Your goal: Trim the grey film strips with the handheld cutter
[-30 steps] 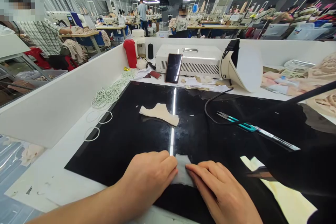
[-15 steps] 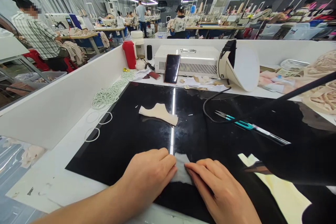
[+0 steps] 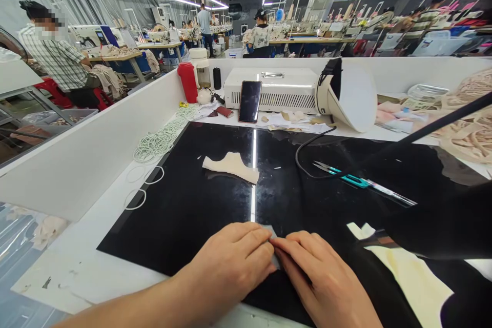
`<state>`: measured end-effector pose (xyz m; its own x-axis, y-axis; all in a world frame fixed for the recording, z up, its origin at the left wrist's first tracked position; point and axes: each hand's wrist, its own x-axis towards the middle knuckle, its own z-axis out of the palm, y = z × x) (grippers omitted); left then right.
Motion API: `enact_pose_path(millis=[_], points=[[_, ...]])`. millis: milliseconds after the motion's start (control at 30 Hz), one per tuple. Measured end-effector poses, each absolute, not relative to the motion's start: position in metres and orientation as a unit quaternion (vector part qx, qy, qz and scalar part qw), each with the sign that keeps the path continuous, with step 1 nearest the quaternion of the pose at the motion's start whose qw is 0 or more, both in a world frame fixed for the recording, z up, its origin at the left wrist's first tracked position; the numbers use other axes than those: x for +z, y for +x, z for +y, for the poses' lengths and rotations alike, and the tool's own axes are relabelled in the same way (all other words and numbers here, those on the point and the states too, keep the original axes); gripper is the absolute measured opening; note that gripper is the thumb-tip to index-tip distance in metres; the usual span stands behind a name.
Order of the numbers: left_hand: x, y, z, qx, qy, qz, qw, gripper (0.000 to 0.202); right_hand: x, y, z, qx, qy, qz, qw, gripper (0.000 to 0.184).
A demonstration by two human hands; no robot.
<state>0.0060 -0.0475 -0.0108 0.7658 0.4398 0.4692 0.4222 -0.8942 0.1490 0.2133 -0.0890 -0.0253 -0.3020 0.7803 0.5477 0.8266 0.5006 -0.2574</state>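
A small piece of thin grey fabric (image 3: 277, 262) lies on the black work mat (image 3: 184, 205), mostly covered by my hands. My left hand (image 3: 240, 259) is closed, its curled fingers pressing on the fabric from the left. From the right, my right hand (image 3: 315, 266) pinches the fabric's edge, thumb and fingers together. The fingertips of both hands nearly touch. Beyond them a cream cut fabric piece (image 3: 231, 165) rests on the mat, apart from both hands.
Teal-handled thread snips (image 3: 348, 178) lie right of centre beside a black cable (image 3: 303, 168). Pale yellow fabric (image 3: 413, 279) is at the lower right. A phone (image 3: 249, 101) leans on a white vented box (image 3: 284, 84). Green cord loops (image 3: 156, 142) lie left. Co-workers sit farther back.
My left hand has slid right across the grey fabric towards my right hand, covering more of it. My right hand stays nearly in place. The view has shifted slightly.
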Motion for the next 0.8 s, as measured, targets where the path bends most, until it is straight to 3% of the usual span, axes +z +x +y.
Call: enact_pose_path(millis=[800], points=[[-0.0136, 0.0055, -0.0435, 0.267, 0.937, 0.225, 0.011, 0.024, -0.0221, 0.218, -0.0945, -0.028, -0.499, -0.807, 0.314, 0.036]])
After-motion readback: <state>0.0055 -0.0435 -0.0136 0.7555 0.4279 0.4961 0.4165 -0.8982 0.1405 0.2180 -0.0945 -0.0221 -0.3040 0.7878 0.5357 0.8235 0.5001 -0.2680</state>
